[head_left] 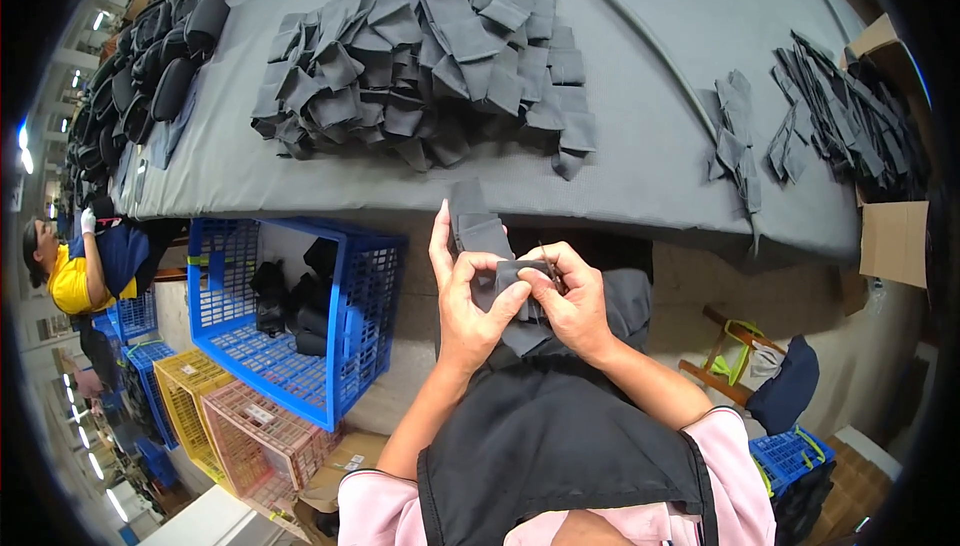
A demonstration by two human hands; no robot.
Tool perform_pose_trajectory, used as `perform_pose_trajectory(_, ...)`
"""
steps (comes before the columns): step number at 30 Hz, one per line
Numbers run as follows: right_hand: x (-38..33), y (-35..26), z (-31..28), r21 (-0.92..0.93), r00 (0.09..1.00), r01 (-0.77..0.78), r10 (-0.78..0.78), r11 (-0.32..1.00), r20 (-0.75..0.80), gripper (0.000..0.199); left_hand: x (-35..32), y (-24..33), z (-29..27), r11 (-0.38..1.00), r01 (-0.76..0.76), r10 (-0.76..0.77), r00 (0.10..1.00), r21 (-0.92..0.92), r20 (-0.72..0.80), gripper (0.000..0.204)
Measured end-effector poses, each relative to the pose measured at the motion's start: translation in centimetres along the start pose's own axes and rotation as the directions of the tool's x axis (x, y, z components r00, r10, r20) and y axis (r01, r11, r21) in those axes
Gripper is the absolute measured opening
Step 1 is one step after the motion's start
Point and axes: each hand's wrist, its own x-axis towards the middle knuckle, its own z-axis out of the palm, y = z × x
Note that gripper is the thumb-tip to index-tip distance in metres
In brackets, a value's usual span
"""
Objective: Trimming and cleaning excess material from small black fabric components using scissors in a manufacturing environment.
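Observation:
Over my lap, just off the table's near edge, my left hand (470, 308) is closed on a chain of dark grey fabric pieces (478, 231). Its thumb presses the cloth, and the index finger points up along the strip. My right hand (572, 304) pinches the same fabric between thumb and fingers, close to the left thumb. A thin dark sliver shows by the right fingers, too small to make out. The lower end of the fabric hangs below both hands, over my black apron (550, 436). Beyond them on the table lies a large heap of similar dark grey pieces (430, 56).
The grey-covered table (640, 161) also bears black padded cases (180, 86) at far left and fabric strips (850, 116) at right, beside a cardboard box (893, 241). A blue crate (335, 346) with black items stands at left. A person in yellow (80, 281) works further left.

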Motion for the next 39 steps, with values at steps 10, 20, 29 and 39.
perform_pose_trajectory(10,-0.1,-1.3,-0.2,-0.006,0.996,-0.061,0.062,0.998,0.071,0.020,0.0,0.4,-0.3,1.000,-0.015,0.016,0.999,-0.009,0.040,0.019)
perform_pose_trajectory(20,-0.3,-2.4,-0.4,-0.037,0.986,-0.080,0.084,0.996,0.145,0.023,0.4,1.5,-0.4,0.998,-0.003,-0.002,0.996,0.063,0.089,0.019)
perform_pose_trajectory(29,-0.3,-2.9,-3.0,-0.410,0.970,0.239,-0.235,0.880,0.061,0.035,0.3,1.7,-0.1,0.959,0.139,-0.129,0.990,-0.247,0.059,0.021)
perform_pose_trajectory(39,-0.3,-3.4,-3.8,-0.640,0.839,0.521,-0.475,0.565,0.263,0.031,0.2,2.8,0.6,0.904,0.243,-0.232,0.970,-0.352,0.072,0.023)
